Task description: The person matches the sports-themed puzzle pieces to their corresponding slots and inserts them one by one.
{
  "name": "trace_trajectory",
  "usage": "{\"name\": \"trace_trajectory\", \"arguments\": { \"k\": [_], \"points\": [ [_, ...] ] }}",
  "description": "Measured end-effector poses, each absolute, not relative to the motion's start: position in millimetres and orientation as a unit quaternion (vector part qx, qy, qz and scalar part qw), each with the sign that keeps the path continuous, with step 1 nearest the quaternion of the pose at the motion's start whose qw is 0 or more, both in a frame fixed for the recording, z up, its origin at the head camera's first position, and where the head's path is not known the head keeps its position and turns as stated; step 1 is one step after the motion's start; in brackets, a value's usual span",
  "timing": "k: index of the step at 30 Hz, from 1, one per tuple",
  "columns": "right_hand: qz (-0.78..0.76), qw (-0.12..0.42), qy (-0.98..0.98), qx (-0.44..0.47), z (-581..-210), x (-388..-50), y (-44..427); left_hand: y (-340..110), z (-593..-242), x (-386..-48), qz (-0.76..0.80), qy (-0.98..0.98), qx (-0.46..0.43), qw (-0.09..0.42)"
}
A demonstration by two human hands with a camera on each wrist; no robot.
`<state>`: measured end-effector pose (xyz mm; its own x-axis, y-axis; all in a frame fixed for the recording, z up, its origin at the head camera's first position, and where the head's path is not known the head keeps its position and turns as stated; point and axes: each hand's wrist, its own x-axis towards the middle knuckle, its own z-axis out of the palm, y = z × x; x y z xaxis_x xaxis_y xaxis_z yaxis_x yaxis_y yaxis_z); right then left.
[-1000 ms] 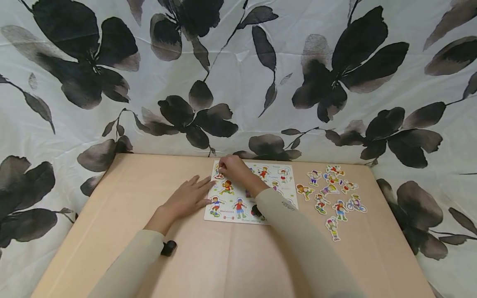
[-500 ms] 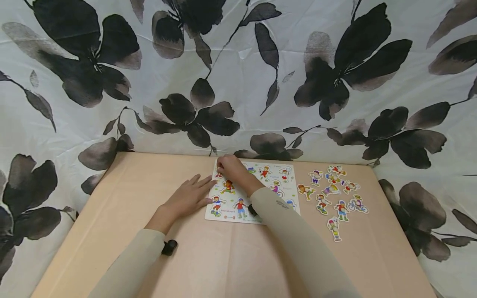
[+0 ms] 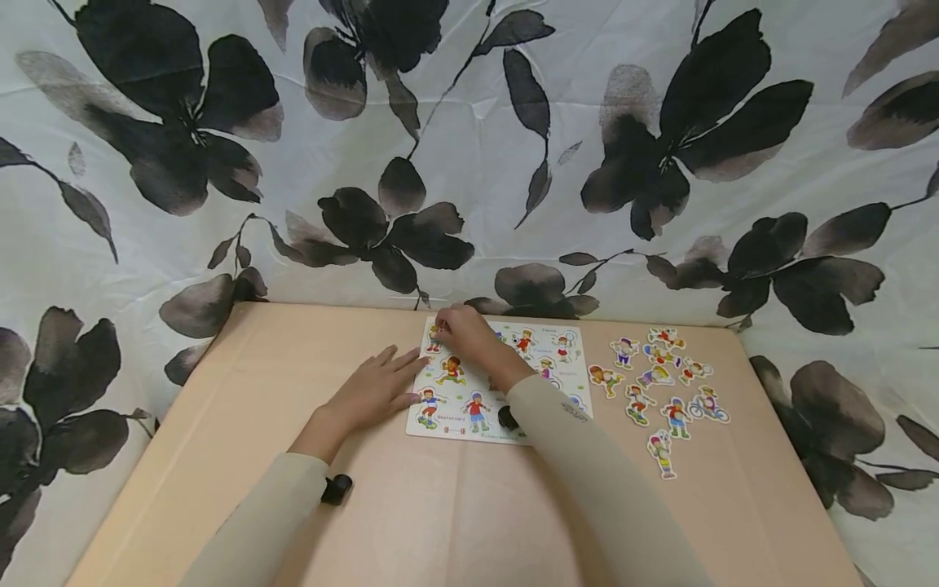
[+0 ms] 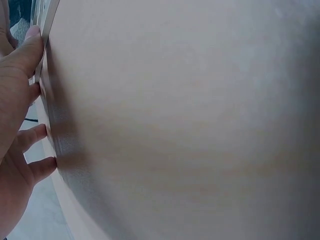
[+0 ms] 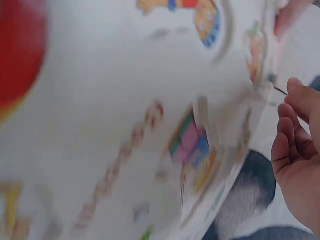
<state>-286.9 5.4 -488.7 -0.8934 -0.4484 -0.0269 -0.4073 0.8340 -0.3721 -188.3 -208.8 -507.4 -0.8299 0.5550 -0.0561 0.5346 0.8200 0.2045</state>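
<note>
A white puzzle board (image 3: 572,371) printed with small sporty figures lies at the middle of the table. My right hand (image 3: 473,334) reaches across it to the upper left corner. Its curled fingers and thumb pinch a small figure-shaped puzzle piece (image 3: 434,340) there, most of it hidden by the fingertips. In the right wrist view the thumb and fingers (image 5: 300,130) are close together above the board. My left hand (image 3: 370,387) lies with spread fingers along the board's left edge, touching it; the left wrist view shows thumb and fingertips (image 4: 35,47) at that edge.
Several loose cut-out figure pieces (image 3: 656,375) lie scattered to the right of the board. A lone piece (image 3: 662,454) lies nearest the front. The light brown table (image 3: 411,522) meets a floral cloth (image 3: 506,163) at the back.
The right hand shifts slightly at the board's upper left corner. The left hand keeps its place at the edge. The view itself sways a little.
</note>
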Motion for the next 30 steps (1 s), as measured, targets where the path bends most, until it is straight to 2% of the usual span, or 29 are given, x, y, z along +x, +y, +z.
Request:
{"name": "trace_trajectory", "arguments": {
  "k": [9, 17, 30],
  "points": [
    [-0.259, 0.043, 0.941, -0.214, -471.4, -273.3, 53.0, -205.4, -508.4, -189.8, 0.100, 0.952, 0.282, 0.064],
    [-0.292, 0.009, 0.930, -0.222, -459.2, -256.2, 102.1, -203.3, -507.2, -190.4, 0.107, 0.952, 0.277, 0.067],
    [-0.272, 0.024, 0.937, -0.217, -454.3, -218.2, 194.4, -203.9, -506.3, -189.7, 0.111, 0.951, 0.281, 0.063]
  ]
}}
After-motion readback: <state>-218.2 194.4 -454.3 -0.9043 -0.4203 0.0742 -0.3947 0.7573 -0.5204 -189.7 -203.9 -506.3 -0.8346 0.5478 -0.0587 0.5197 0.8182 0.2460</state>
